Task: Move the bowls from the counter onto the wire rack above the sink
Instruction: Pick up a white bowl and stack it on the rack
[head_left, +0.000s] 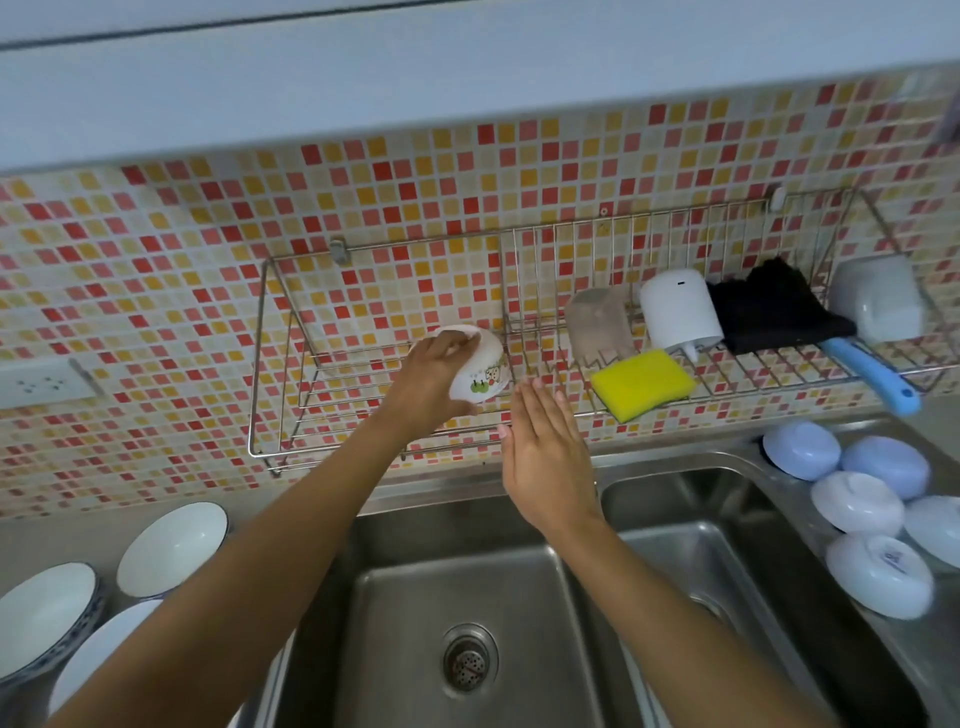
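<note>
A person's left hand (431, 376) clasps a small white bowl (480, 371) printed with a green-and-red cartoon, thumb over its rim and fingers wrapped round its side, holding it tilted over the left section of the wire rack (291, 415) mounted on a mosaic-tiled wall. The right hand (545, 467) hovers just right of that grip, palm flat and fingers spread, empty and touching nothing. Below both hands lies a steel double sink (415, 597). Down and to the left of the grip, three white bowls with blue rims (171, 545) sit upright on the counter (57, 540), close together. Further right of the grip along the rack lie a yellow sponge (641, 384), an upturned clear cup (597, 325), a white soap dispenser (678, 309), a black cloth (779, 306) and an upturned white scoop with a blue handle (878, 379). Well to the right and below, five pale bowls (857, 501) rest upside down in a cluster on the sink's drainboard. A wall socket (44, 384) sits far left of the grip.
</note>
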